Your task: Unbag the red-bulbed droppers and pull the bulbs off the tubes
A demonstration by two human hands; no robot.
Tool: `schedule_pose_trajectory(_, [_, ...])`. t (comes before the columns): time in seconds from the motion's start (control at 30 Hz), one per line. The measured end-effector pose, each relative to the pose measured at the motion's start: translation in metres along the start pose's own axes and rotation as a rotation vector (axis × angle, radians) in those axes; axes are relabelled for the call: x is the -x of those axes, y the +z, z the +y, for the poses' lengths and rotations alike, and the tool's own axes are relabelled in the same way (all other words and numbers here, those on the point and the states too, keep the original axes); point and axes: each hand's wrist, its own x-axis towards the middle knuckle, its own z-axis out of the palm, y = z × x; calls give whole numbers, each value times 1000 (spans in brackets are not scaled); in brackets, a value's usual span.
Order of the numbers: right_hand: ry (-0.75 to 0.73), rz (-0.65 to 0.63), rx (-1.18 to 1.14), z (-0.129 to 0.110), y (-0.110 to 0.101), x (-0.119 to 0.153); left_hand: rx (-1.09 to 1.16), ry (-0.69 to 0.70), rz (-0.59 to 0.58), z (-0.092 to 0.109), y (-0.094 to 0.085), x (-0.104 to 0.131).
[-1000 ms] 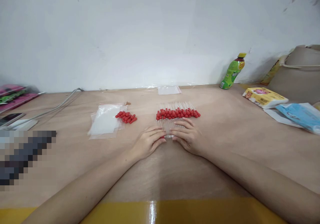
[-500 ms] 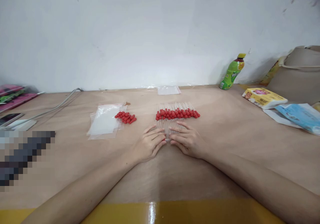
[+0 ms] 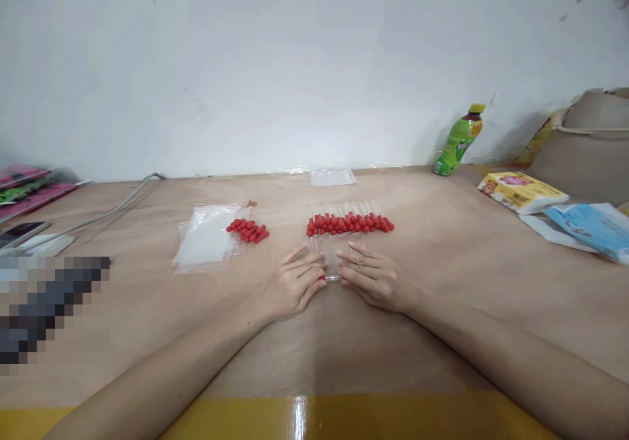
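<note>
Red-bulbed clear droppers (image 3: 344,224) lie side by side in a dense row on the table, several layers of red bulbs across the middle with clear tubes pointing both toward the wall and toward me. My left hand (image 3: 297,279) rests at the near left edge of these tubes, its thumb and fingers closed at the red bulb of a crosswise dropper (image 3: 333,278). That dropper's clear tube runs across the near ends of the others. At the right, my right hand (image 3: 376,276) has its fingers closed over the tube's other end, which they hide.
Left of the row lie loose red rubber bulbs (image 3: 248,230) beside clear plastic bags (image 3: 209,237). A green drink bottle (image 3: 458,142) leans at the wall. Tissue pack (image 3: 521,192) and blue packet (image 3: 590,227) sit right; a grey cable (image 3: 113,212) and phone (image 3: 22,232) are left.
My right hand has shifted slightly to the right, showing more of the crosswise tube between the hands. My left hand and the dropper row have stayed nearly still.
</note>
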Motion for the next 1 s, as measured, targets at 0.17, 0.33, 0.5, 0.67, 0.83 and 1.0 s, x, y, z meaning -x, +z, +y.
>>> schedule_pose_trajectory(0.17, [-40,-52,17,-1,-7,6,16,43,23,0,0,2])
schedule_pose_trajectory(0.33, [17,-27,36,6,-12,14,27,21,86,-2,-1,9])
schedule_pose_trajectory(0.5, [441,48,227,26,-18,26,-107,-307,241,-28,-11,9])
schedule_pose_trajectory(0.67, [750,-59,318,35,-18,32,-233,-573,225,-68,-20,9])
schedule_pose_trajectory(0.83, [805,-59,335,30,-16,31,-305,-604,135,-87,-14,16])
schedule_pose_trajectory(1.0, [814,-67,352,24,-19,25,-340,-550,88,-93,-8,18])
